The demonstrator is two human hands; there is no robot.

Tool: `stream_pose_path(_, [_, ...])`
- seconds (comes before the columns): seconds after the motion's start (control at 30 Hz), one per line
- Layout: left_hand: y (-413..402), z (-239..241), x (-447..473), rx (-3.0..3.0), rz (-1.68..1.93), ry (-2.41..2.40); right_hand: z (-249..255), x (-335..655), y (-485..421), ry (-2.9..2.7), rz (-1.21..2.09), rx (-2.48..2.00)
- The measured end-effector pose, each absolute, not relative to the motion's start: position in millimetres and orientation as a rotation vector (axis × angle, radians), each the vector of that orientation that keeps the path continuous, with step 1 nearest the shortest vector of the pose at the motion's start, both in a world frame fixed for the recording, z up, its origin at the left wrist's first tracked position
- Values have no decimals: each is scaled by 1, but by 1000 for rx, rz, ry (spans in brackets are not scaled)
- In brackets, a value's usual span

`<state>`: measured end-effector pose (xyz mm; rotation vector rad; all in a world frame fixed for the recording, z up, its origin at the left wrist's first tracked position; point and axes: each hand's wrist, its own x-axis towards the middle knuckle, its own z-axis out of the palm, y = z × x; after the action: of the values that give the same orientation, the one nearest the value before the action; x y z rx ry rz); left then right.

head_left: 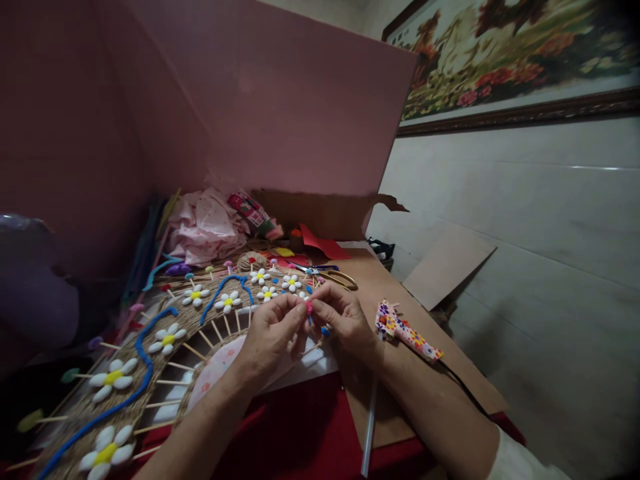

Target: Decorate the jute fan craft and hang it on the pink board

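Both my hands meet over the right end of a curved woven craft piece point(200, 313) decorated with white-petalled flowers, a blue pipe cleaner and wooden sticks tipped with pompoms. My left hand point(273, 330) and my right hand point(337, 317) pinch a small pink pompom point(309, 307) between their fingertips. The fingers of both hands are closed together around it.
A glue gun with a colourful dotted pattern point(405, 330) lies on brown cardboard point(400, 287) to the right, its black cord trailing back. Gold-handled scissors point(333, 275), red paper point(327, 247), pink cloth point(207, 223) and pipe cleaners sit behind. A pink board point(280, 100) stands at the back.
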<state>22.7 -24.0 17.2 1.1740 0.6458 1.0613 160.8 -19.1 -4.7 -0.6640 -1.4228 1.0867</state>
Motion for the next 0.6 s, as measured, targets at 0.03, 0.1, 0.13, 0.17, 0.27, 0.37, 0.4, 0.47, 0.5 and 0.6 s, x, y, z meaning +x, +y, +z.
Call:
stream_pose_path(0.03, [-24, 18, 22, 1175, 1055, 648, -5, 162, -18, -1411, 1130, -642])
stream_pose_path(0.1, [-23, 18, 21, 1187, 1039, 655, -7, 164, -15, -1378, 1229, -599])
stream_pose_path(0.13, [-23, 18, 20, 1204, 1028, 658, -8, 165, -14, -1360, 1273, -580])
stream_pose_path(0.17, [-22, 18, 19, 1227, 1015, 659, -8, 166, -13, -1343, 1311, -567])
stream_pose_path(0.27, [-22, 19, 17, 1281, 990, 655, -9, 168, -11, -1318, 1412, -527])
stream_pose_path(0.37, [-22, 20, 14, 1296, 970, 640, -7, 169, -11, -1306, 1494, -488])
stream_pose_path(0.4, [-22, 20, 13, 1300, 962, 633, -6, 169, -12, -1305, 1504, -479])
stream_pose_path(0.47, [-22, 20, 12, 1313, 943, 619, -5, 169, -13, -1312, 1511, -464])
stream_pose_path(0.5, [-22, 20, 11, 1318, 938, 613, -5, 169, -13, -1319, 1509, -461])
stream_pose_path(0.6, [-23, 19, 12, 1325, 958, 608, -7, 168, -14, -1328, 1442, -483])
